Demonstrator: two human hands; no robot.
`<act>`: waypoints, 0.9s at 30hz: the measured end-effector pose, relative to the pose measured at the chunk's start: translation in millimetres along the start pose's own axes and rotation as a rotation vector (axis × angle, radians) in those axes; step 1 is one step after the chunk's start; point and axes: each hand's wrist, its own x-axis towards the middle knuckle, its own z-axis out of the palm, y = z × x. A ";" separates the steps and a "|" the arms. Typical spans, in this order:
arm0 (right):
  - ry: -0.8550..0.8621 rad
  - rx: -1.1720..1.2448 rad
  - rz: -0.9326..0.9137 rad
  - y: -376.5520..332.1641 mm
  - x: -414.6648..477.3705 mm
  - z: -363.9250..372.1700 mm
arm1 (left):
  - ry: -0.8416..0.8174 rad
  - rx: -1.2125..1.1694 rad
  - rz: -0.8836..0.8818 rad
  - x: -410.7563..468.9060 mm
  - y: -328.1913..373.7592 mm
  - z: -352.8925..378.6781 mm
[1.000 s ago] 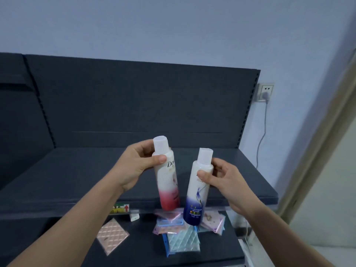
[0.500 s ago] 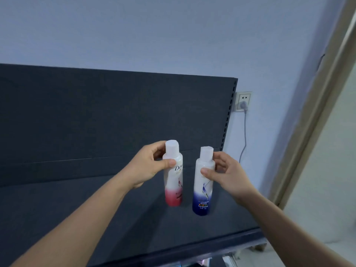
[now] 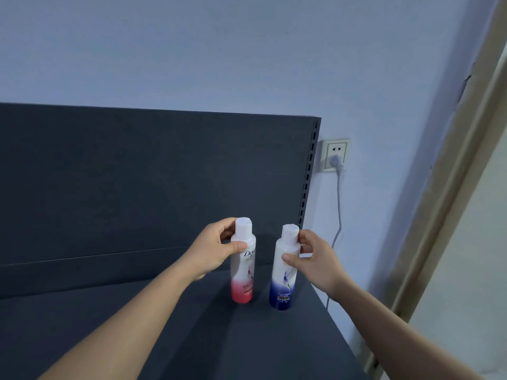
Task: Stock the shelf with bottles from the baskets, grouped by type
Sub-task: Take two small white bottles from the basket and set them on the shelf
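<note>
The left hand (image 3: 216, 253) grips the pink-based white plastic bottle (image 3: 242, 272), and the right hand (image 3: 315, 259) pinches the blue-based white plastic bottle (image 3: 284, 283). Both stand upright, slightly apart, at the far right of the dark grey shelf (image 3: 164, 338).

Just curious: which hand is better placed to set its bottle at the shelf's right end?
Right hand, likely: its blue bottle is nearer that end; the left hand holds the pink bottle farther in.

The left bottle (image 3: 242, 270) is being held on the shelf (image 3: 137, 325), just right of the left hand (image 3: 212, 253); the right bottle (image 3: 284, 281), beside it but apart, just left of the right hand (image 3: 315, 261). A socket (image 3: 333, 154) is being shown beyond.
</note>
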 end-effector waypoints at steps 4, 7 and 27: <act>-0.032 -0.052 -0.020 16.8 32.6 -4.5 | 0.025 0.036 -0.023 27.1 -10.8 15.0; -0.043 -0.069 -0.048 26.3 49.6 -4.4 | 0.034 0.071 -0.045 40.3 -20.1 23.3; -0.065 -0.053 -0.130 58.9 87.3 9.8 | 0.277 0.461 -0.038 49.8 -46.9 48.0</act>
